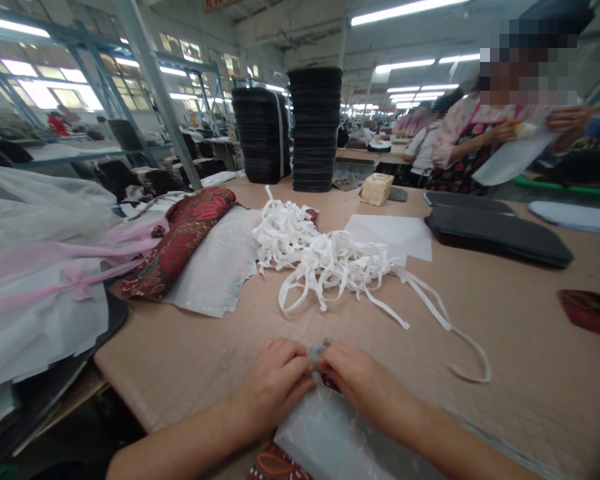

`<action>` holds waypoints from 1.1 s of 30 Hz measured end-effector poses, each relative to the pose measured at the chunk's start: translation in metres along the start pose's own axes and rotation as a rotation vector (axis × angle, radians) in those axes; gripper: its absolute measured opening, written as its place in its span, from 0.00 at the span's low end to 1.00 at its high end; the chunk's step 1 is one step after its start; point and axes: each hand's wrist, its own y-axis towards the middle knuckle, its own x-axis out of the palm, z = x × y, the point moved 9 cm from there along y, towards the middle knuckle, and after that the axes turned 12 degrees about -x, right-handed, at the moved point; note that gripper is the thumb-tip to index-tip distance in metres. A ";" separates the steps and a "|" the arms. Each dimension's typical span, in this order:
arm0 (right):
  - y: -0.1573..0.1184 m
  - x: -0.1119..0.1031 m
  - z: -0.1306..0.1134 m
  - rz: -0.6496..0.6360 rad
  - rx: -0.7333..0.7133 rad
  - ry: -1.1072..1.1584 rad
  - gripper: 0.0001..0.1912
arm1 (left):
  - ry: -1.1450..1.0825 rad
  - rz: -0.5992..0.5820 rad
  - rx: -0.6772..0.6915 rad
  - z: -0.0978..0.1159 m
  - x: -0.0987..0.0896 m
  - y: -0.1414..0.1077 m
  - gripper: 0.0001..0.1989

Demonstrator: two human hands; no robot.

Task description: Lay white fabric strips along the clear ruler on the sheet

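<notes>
At the near edge of the table, a piece of patterned fabric [273, 463], dark red with a pale grey backing [330, 427], lies under and between my hands. My left hand [277, 380] is closed, its fingers pinching the far end of this fabric. Close beside it, my right hand [357, 380] pinches the same end, the two sets of fingertips nearly touching. A small greyish bunched bit of it shows between them. Beyond my hands lies a tangled heap of white fabric strips [325, 260], one long strip trailing to the right.
Folded red patterned fabric [190, 233] lies to the left, near white and pink sheer cloth [55, 267]. Two tall stacks of black pads [315, 127] stand at the back. Black panels [500, 233] and a yellowish block [377, 189] lie farther right, where a co-worker [480, 140] holds a white sheet.
</notes>
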 end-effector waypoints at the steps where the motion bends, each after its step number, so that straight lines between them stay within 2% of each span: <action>1: 0.001 0.001 0.001 -0.014 -0.012 -0.018 0.10 | 0.044 -0.005 0.053 0.006 0.000 -0.001 0.04; 4: 0.005 0.004 0.005 -0.042 -0.010 -0.063 0.08 | 0.143 -0.013 0.129 0.013 0.003 -0.002 0.06; 10: 0.014 0.010 0.012 -0.101 0.013 -0.159 0.06 | 0.225 -0.074 0.223 0.011 0.021 -0.010 0.07; 14: 0.021 0.016 0.013 -0.182 0.000 -0.254 0.05 | 0.255 -0.125 0.287 0.016 0.023 -0.012 0.09; 17: 0.026 0.017 0.018 -0.234 0.028 -0.297 0.04 | 0.277 -0.177 0.282 0.019 0.022 -0.010 0.11; 21: 0.027 0.010 0.026 -0.183 0.068 -0.313 0.01 | 0.310 -0.201 0.275 0.020 0.023 -0.010 0.11; 24: 0.012 0.000 0.025 -0.058 0.097 -0.343 0.02 | 0.307 -0.213 0.268 0.020 0.023 -0.010 0.11; 26: -0.006 -0.004 0.016 -0.006 0.082 -0.364 0.05 | 0.309 -0.212 0.268 0.020 0.022 -0.009 0.11; 31: -0.065 -0.010 -0.035 -0.028 -0.134 -0.462 0.13 | 0.299 -0.179 0.328 0.024 0.021 -0.011 0.13; 33: -0.090 -0.018 -0.049 -0.046 -0.152 -0.535 0.16 | 0.292 -0.151 0.354 0.027 0.018 -0.011 0.15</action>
